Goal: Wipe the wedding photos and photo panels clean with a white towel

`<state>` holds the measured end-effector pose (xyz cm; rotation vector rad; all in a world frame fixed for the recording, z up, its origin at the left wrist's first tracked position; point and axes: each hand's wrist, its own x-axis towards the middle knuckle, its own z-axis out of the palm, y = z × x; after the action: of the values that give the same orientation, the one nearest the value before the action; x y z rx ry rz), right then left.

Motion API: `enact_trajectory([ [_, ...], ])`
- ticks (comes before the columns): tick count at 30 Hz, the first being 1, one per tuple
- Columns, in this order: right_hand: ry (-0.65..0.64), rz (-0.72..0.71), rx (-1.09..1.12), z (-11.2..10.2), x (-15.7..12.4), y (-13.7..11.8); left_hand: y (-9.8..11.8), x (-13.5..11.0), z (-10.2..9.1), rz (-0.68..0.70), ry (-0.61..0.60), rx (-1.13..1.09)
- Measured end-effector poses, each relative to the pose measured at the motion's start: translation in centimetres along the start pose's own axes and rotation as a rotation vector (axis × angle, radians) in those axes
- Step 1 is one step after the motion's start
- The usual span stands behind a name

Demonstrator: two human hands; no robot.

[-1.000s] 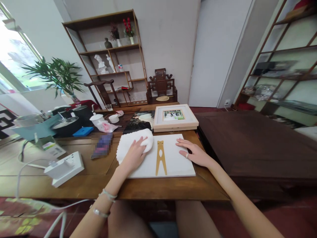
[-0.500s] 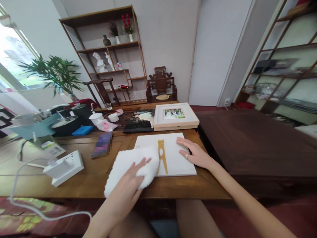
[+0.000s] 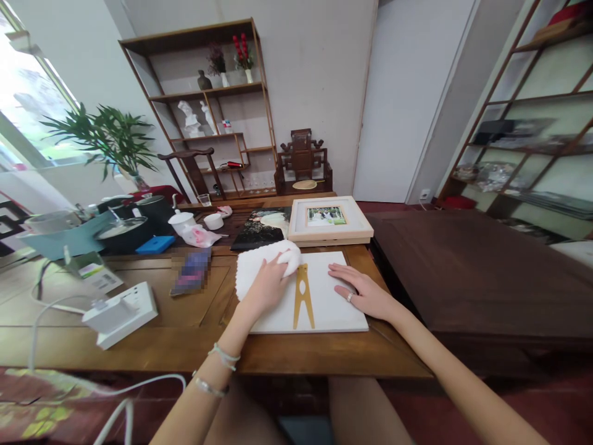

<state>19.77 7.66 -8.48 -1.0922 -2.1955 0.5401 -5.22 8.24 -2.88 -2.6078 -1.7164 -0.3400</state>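
Note:
My left hand (image 3: 267, 285) is closed on a fluffy white cloth (image 3: 250, 267), which lies over the upper left part of a flat white board (image 3: 336, 314). On the board's middle is a golden, clothespin-shaped figure (image 3: 303, 301) with two legs and an oval hole; I cannot tell whether it is printed or a separate piece. The bunched end of the cloth touches its top. My right hand (image 3: 364, 293), with a ring on one finger, rests flat and open on the board's right side.
Behind the board lie a pale framed picture (image 3: 331, 233) and a dark photo panel (image 3: 259, 227). To the left are a white power strip (image 3: 127, 315) with its cable, a blue box (image 3: 155, 245), a white teapot (image 3: 181, 220) and a black pot (image 3: 123, 230). A dark table (image 3: 482, 266) stands right.
My left hand has pushed the white cloth forward, from the board's lower left to its upper left, uncovering the golden figure's left leg. My right hand stays in place.

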Motion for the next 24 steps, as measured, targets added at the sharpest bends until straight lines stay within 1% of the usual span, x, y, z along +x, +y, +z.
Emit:
enact_trajectory([
  [2, -0.001, 0.006, -0.001, 0.0, 0.0, 0.0, 0.6, -0.3, 0.3, 0.068, -0.046, -0.018],
  [5, -0.012, 0.013, -0.005, 0.0, 0.0, 0.0, 1.5, -2.3, 0.0, 0.182, -0.135, -0.052],
  [7, -0.017, 0.016, -0.005, 0.0, 0.0, 0.0, 2.3, -4.5, -0.8, 0.236, -0.195, -0.076],
  [10, -0.011, 0.016, 0.009, 0.1, 0.0, 0.1, 3.4, -7.6, -2.6, 0.315, -0.264, -0.123],
  [12, -0.01, 0.02, 0.013, 0.1, -0.1, 0.2, 4.1, -8.8, -3.4, 0.357, -0.289, -0.149],
  [13, -0.015, 0.024, 0.01, 0.1, -0.1, 0.2, 4.4, -8.9, -3.5, 0.362, -0.295, -0.152],
  [15, -0.026, 0.03, 0.004, 0.1, -0.1, 0.2, 4.5, -8.5, -3.2, 0.326, -0.29, -0.129],
  [17, -0.031, 0.029, 0.008, 0.0, -0.1, 0.2, 4.3, -7.1, -2.3, 0.267, -0.269, -0.09],
  [20, -0.025, 0.015, 0.028, 0.1, -0.1, 0.3, 3.3, -4.1, -0.9, 0.228, -0.237, -0.054],
  [24, -0.011, 0.01, 0.049, 0.1, -0.1, 0.4, 1.9, -0.1, 0.3, 0.225, -0.172, 0.012],
])
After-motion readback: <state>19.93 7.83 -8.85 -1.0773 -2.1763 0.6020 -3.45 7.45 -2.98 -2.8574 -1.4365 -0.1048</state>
